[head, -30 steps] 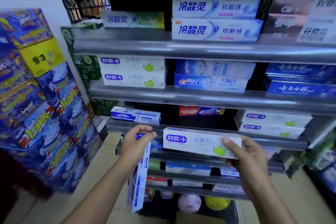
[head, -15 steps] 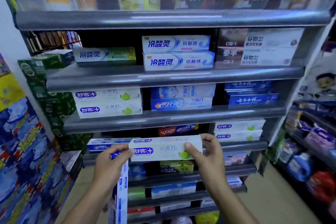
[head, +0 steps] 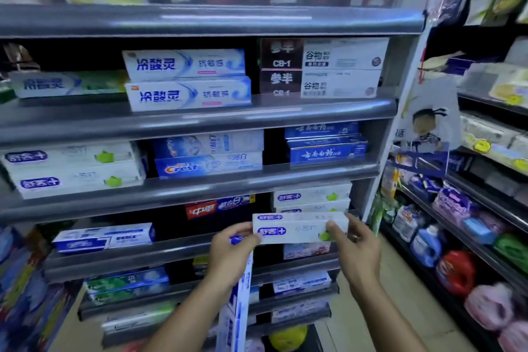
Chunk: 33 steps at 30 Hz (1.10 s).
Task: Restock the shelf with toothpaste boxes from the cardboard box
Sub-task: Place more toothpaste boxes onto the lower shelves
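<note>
Two hands on one white toothpaste box [head: 300, 227]: my left hand [head: 231, 251] also clenched a blue-white box [head: 235, 308], right hand [head: 354, 246] gripped the far end, just before the matching stack [head: 311, 198]; best kept level, label outward.

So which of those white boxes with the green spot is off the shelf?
The white box held flat between the left hand and right hand, in front of the lower-right stack. The other stack rests on a shelf.
</note>
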{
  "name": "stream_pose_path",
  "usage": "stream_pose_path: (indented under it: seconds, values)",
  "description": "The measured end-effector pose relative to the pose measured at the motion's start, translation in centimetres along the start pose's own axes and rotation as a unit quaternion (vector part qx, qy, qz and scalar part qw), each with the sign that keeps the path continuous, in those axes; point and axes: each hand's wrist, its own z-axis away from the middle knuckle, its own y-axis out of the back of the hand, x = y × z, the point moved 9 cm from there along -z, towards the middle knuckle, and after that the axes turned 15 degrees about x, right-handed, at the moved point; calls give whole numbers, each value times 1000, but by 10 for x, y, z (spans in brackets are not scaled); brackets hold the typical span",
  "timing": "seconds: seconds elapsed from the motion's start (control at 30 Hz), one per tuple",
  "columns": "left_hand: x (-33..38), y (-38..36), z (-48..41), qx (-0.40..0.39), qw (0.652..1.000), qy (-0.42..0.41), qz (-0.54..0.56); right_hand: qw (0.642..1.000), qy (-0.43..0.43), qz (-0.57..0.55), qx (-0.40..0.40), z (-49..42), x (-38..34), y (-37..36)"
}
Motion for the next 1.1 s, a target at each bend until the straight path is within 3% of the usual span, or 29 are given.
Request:
stream_pose_path:
  seconds: [0.13, 0.43, 0.9, 1.1]
  values:
    - [5, -46, 2, -6, 1000, 10, -11, 1000, 6, 12, -11, -46, 8, 9]
    - [-8, -84, -4, 18, 999, 28, -10, 990, 4, 31, -135, -89, 34, -19]
    - [-16, -96, -21, 35, 997, 75, 1, 983, 4, 51, -175, -113, 33, -41]
    - [-27, -102, -23, 22, 996, 81, -21, 972, 19, 110, -206, -116, 45, -50]
